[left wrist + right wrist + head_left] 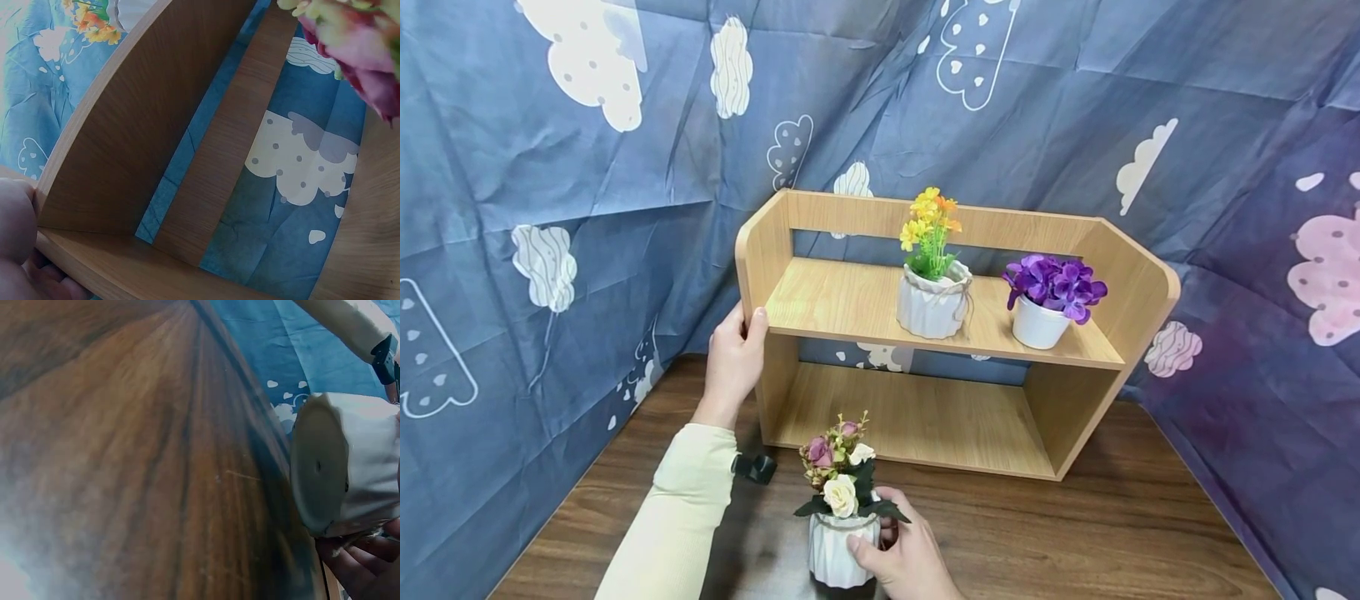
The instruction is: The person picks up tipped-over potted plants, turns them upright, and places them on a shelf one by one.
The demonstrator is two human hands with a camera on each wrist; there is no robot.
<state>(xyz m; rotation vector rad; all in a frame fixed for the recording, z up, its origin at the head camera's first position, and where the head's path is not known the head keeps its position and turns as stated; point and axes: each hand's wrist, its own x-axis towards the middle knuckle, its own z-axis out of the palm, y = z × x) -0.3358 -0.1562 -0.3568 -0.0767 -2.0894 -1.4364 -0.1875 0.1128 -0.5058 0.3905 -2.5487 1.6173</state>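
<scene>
A two-tier wooden shelf [835,292] stands on the table in the head view. My left hand [733,358] grips the front edge of its left side panel, thumb on the near side; the left wrist view shows these fingers [19,231] curled at the wood. In front of the shelf, my right hand [913,554] holds a white ribbed flowerpot [838,554] by its right side, with cream and dusty-pink artificial roses [840,496] in it. From the right wrist, the pot's underside [319,465] is exposed, off the tabletop.
On the upper tier are a white pot [932,307] with yellow-orange flowers and twine, and, to its right, a smaller white pot [1039,325] with purple flowers. The brown wooden table [1075,533] extends in front. Blue cloud-patterned cloth [647,167] hangs behind and at both sides.
</scene>
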